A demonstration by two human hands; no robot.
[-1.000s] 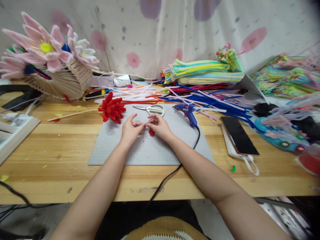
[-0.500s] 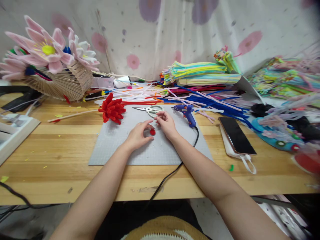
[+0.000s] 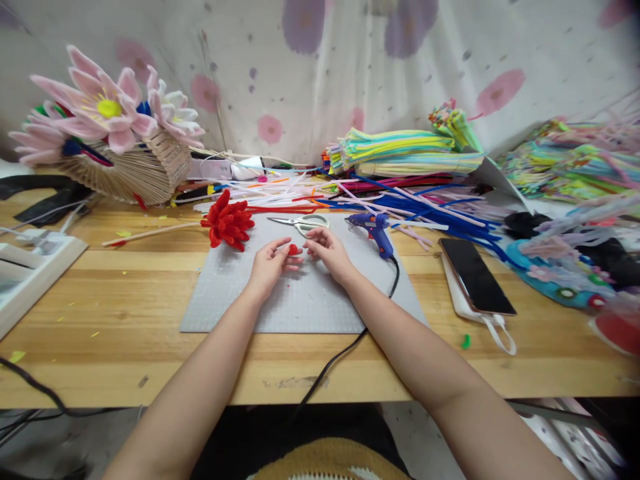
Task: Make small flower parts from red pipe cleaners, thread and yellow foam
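Observation:
Over the grey cutting mat [image 3: 220, 307], my left hand [image 3: 267, 269] pinches a small round red fuzzy piece [image 3: 293, 249] between thumb and fingers. Close by on its right is my right hand [image 3: 329, 252], its thumb and fingers drawn together in a pinch; whatever lies between them is too small to make out. Scissors [image 3: 303, 222] with pale handles lie just beyond both hands. To the left, a red fuzzy flower [image 3: 227, 221] on a stick rests at the mat's edge. A blue glue gun [image 3: 376, 230] lies to the right of my right hand.
Pipe cleaners [image 3: 425, 203] and bundles of them [image 3: 395, 147] line the back. Pink flowers [image 3: 107, 110] stand at the far left, above a white power strip [image 3: 40, 283]. A phone [image 3: 477, 275] lies at right. The glue gun's black cord [image 3: 335, 360] crosses the front edge.
The red piece, on the mat beside my left hand before, is now lifted in its fingers. My left fingers have closed in; my right hand has shifted slightly left.

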